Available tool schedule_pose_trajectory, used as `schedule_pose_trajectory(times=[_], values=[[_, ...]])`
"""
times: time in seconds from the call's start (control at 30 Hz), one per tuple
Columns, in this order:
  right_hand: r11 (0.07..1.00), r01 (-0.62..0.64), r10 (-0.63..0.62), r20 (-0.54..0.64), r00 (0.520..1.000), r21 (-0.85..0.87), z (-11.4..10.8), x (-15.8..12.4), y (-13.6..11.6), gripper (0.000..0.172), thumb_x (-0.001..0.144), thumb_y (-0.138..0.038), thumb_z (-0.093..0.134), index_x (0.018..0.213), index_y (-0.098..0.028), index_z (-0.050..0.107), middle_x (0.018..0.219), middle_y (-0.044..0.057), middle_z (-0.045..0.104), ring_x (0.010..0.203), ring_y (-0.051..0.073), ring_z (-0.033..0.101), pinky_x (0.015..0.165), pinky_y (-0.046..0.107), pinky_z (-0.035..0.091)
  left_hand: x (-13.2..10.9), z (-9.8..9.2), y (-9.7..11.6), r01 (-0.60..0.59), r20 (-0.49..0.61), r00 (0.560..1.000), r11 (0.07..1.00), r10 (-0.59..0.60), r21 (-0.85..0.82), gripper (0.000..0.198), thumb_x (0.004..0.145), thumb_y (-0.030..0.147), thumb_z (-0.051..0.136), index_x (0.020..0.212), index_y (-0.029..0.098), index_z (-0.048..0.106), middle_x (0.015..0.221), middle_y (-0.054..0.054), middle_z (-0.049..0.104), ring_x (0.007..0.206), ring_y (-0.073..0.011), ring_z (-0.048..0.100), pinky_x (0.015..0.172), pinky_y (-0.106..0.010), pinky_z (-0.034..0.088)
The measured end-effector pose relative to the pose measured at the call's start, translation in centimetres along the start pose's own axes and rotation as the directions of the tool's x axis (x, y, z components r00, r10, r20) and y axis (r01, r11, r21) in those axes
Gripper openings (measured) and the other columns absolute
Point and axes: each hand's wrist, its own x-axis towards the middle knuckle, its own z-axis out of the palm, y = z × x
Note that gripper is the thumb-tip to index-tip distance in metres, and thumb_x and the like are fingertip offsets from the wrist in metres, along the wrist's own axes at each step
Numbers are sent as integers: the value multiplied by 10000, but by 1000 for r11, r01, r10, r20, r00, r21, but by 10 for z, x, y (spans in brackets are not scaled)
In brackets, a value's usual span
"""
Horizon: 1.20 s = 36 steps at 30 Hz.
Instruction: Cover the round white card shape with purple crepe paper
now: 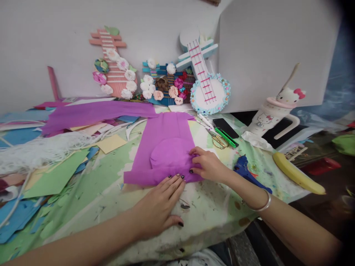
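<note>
A sheet of purple crepe paper point(163, 127) lies on the table in front of me. On it is a rounded flat shape point(169, 153) in the same purple, with the paper's near edge folded up against it. My left hand point(159, 203) rests flat at that near fold, fingers stretched out and fingertips touching the paper. At the right side of the rounded shape, my right hand point(208, 164) has its fingers curled onto the paper's edge, gripping it. What lies under the paper there is hidden.
Right of the paper are a blue glue gun point(246, 171), green cutter point(226, 136), scissors point(219, 140), black phone point(226, 127), banana point(298, 173) and lidded cup point(266, 118). Paper scraps point(58, 177) and white cord point(41, 147) cover the left. Flower-decorated instrument models point(201, 70) lean against the wall.
</note>
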Motion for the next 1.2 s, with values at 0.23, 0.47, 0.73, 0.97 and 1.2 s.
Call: schedule_pose_trajectory(times=[0.23,0.47,0.73,0.97,1.2], values=[[999,-41,42,37,998,-30,-7,4,-2,95,735,-245,671,706,-158,645,1157,94,578,973,223,616,853,362,475,-3,-9,-4,-5,19,1000,986,8,-164,772,875,577,391,1452,100,205,1500,-179,237,1395,-301,190,1126,-456,212],[928,197,-230,-70,971,-317,-2,-5,-39,351,817,-42,456,1156,-66,546,1298,195,515,1279,294,404,1018,483,362,-8,-2,-14,-37,-89,996,996,29,-84,732,888,561,376,1413,58,292,1465,-216,300,1384,-317,214,1122,-447,225],[881,375,-380,40,924,-287,31,-24,-60,525,853,-125,453,1355,6,379,1401,201,430,1325,292,355,1068,451,372,-10,-7,-18,-122,-198,973,992,118,-10,693,851,537,481,1323,36,403,1335,-229,481,1291,-311,401,1068,-412,335],[870,391,-393,57,918,-302,19,-27,-62,484,859,-75,419,1341,-26,425,1399,196,435,1330,301,350,1061,483,382,-43,-19,-47,224,-634,752,975,-180,-10,361,833,350,576,1106,123,513,1062,-140,594,1028,-275,521,931,-456,413],[861,446,-444,65,894,-245,31,-30,-96,443,910,-121,350,1336,-36,439,1411,155,435,1345,278,325,1099,422,348,-59,-22,-89,427,-279,780,802,-560,-417,363,662,463,701,873,179,622,980,-62,592,958,-255,505,852,-410,425]])
